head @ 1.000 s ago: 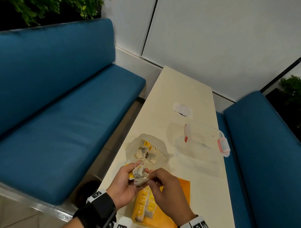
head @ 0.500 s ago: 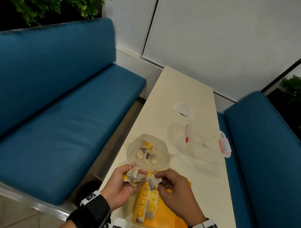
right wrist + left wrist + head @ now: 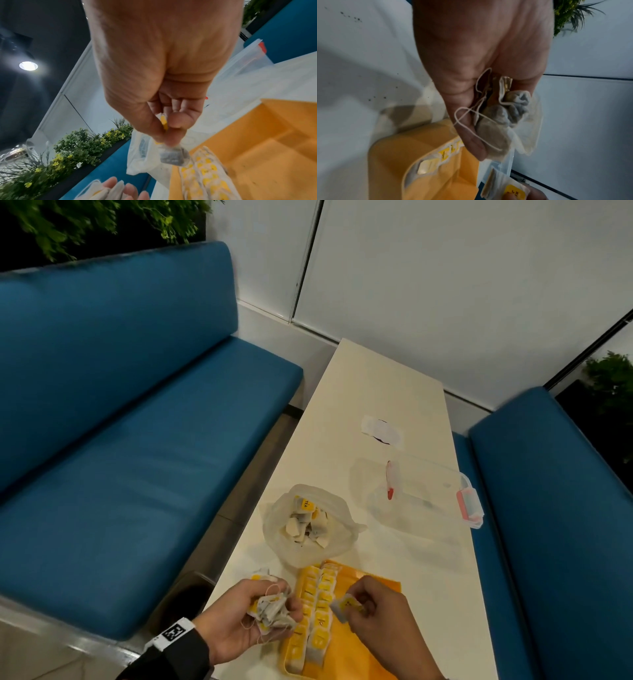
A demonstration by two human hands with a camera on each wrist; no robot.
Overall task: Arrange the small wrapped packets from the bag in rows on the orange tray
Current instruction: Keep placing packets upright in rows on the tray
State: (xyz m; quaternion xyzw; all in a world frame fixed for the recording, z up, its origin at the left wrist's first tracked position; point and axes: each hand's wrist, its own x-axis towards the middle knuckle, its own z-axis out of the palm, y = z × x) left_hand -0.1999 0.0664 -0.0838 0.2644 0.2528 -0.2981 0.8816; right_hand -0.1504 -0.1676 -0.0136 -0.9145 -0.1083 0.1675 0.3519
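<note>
My left hand (image 3: 239,621) cups a tangled bunch of tea-bag packets (image 3: 272,611) with loose strings, just left of the orange tray (image 3: 373,655); the left wrist view shows the bunch (image 3: 498,115) under my thumb. My right hand (image 3: 373,607) pinches one packet (image 3: 347,606) by its yellow label over the tray, seen hanging from thumb and finger as the single packet (image 3: 173,155). Two rows of packets (image 3: 313,621) lie along the tray's left side. The clear plastic bag (image 3: 308,522) with several more packets stands open just beyond the tray.
A clear lidded box with pink clasps (image 3: 428,494) sits to the right of the bag, a white wrapper (image 3: 382,431) farther up the narrow cream table (image 3: 383,381). Blue benches (image 3: 137,440) flank both sides; the table's left edge is close to my left hand.
My right hand has pulled one packet out of the bunch and carried it right, over the tray. The left hand has dropped lower and left, still holding the rest.
</note>
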